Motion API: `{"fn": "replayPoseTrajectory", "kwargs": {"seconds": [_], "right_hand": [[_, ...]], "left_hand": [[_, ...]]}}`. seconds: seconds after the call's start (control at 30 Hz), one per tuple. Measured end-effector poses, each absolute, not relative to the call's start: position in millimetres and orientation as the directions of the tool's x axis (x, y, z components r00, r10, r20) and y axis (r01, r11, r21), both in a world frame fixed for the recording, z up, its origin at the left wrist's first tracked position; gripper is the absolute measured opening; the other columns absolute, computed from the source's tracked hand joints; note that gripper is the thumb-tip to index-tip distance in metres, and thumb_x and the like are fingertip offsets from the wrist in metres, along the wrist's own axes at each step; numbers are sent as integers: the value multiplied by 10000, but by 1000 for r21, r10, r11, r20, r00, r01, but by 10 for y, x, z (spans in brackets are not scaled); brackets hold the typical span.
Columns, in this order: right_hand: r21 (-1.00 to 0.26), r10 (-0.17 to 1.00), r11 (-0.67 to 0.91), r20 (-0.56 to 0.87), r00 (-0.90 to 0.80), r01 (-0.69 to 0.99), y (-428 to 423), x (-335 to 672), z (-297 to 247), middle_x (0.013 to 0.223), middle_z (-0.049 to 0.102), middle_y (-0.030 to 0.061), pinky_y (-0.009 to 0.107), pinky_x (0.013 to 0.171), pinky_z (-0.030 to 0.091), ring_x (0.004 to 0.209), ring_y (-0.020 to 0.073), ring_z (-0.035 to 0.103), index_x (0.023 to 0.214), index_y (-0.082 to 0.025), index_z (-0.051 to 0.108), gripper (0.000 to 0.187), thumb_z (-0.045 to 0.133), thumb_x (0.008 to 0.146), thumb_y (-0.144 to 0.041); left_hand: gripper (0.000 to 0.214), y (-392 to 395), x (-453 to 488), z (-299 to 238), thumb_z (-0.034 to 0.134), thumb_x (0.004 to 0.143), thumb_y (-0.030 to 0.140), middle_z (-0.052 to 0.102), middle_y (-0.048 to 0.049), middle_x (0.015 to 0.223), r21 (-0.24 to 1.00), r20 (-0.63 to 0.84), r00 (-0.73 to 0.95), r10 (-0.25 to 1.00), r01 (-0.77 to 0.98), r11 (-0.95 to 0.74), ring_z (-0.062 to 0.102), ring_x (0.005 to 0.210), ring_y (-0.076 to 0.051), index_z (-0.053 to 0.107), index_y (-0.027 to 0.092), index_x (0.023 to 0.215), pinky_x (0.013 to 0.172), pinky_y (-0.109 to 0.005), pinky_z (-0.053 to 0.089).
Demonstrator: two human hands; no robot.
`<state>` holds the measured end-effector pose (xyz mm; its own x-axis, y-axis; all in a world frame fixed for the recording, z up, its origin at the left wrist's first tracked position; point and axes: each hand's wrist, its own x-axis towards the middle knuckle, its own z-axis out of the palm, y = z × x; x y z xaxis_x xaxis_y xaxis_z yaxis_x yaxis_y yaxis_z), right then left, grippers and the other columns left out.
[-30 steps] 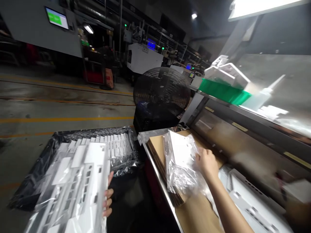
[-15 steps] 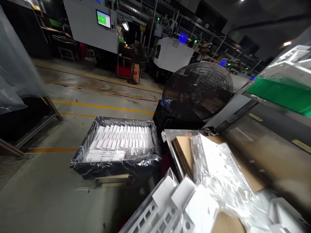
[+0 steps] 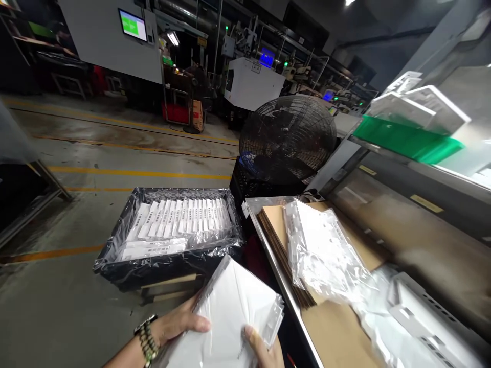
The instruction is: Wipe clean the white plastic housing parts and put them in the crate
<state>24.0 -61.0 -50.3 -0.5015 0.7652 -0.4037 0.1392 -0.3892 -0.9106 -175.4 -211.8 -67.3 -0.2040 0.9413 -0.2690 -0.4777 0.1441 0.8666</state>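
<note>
Between my two hands is a stack of bagged white plastic panels (image 3: 226, 312), wrapped in clear film, low in the middle of the head view. My left hand (image 3: 180, 322) grips its left side, thumb lying on top; a watch and a beaded bracelet circle that wrist. At the right edge my right hand (image 3: 264, 350) is closed on the same stack, its thumb pressing the upper face. Fingers under the stack are hidden. Just beyond stands a black bin (image 3: 164, 268) lined with clear plastic, where several bagged white panels (image 3: 180, 220) stand in a row.
On the bench to the right lie a cardboard stack (image 3: 274, 220), a bagged white panel (image 3: 322, 245) and a bare white panel (image 3: 425, 317). A large fan (image 3: 287, 138) stands behind the bin. A green tray (image 3: 406, 138) with white parts sits on a raised shelf.
The bagged stack has moved left off the bench side toward the bin, turning to show a flat white face. Both hands have come into view. The camera view has shifted right.
</note>
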Motion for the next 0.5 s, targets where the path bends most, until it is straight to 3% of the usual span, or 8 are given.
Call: {"fn": "replayPoseTrajectory", "kwargs": {"seconds": [0.17, 0.23, 0.33, 0.4, 0.5], "right_hand": [[-928, 668, -372, -281, -689, 17, -328, 34, -186, 1180, 762, 138, 517, 1075, 506, 1210, 379, 671, 1336, -164, 636, 814, 899, 654, -525], [-943, 590, -334, -205, -781, -5, -159, -169, 76, 1196, 753, 121, 486, 1065, 514, 1163, 334, 691, 1306, -177, 642, 724, 906, 684, -436], [-949, 516, -307, -101, -851, -73, 101, -610, 428, 1153, 751, 101, 470, 1083, 503, 1153, 306, 685, 1208, -176, 661, 673, 934, 638, -408], [-941, 494, -328, -93, -864, -86, 243, -905, 569, 1214, 731, 102, 467, 1039, 537, 1179, 311, 675, 1248, -207, 635, 756, 960, 590, -383], [-933, 527, -346, -106, -844, -99, 343, -1149, 603, 1523, 540, 95, 452, 1001, 558, 1357, 315, 558, 1439, -334, 482, 952, 950, 613, -392]], "left_hand": [[1095, -1957, -2078, -331, 875, 574, 475, 537, -82, 1522, 994, -78, -382, 921, -105, 41, 278, 1499, -466, 422, 283, 1552, 1235, -614, 107], [1132, -1876, -2308, -45, 854, 614, 462, 425, -108, 1586, 996, 66, -409, 910, 88, -32, 280, 1490, -456, 326, 218, 1585, 1227, -605, 142], [1217, -1762, -2712, 469, 852, 639, 384, 379, -151, 1560, 925, 236, -410, 881, 374, -73, 354, 1439, -417, 148, 123, 1596, 1189, -611, 247], [1250, -1685, -3000, 757, 881, 608, 351, 398, -173, 1531, 856, 290, -416, 862, 516, -39, 432, 1392, -382, 126, 126, 1579, 1159, -548, 360], [1215, -1555, -3436, 916, 896, 632, 351, 368, -197, 1577, 761, 311, -455, 834, 645, 68, 445, 1413, -366, 130, 198, 1563, 1156, -491, 406]]}}
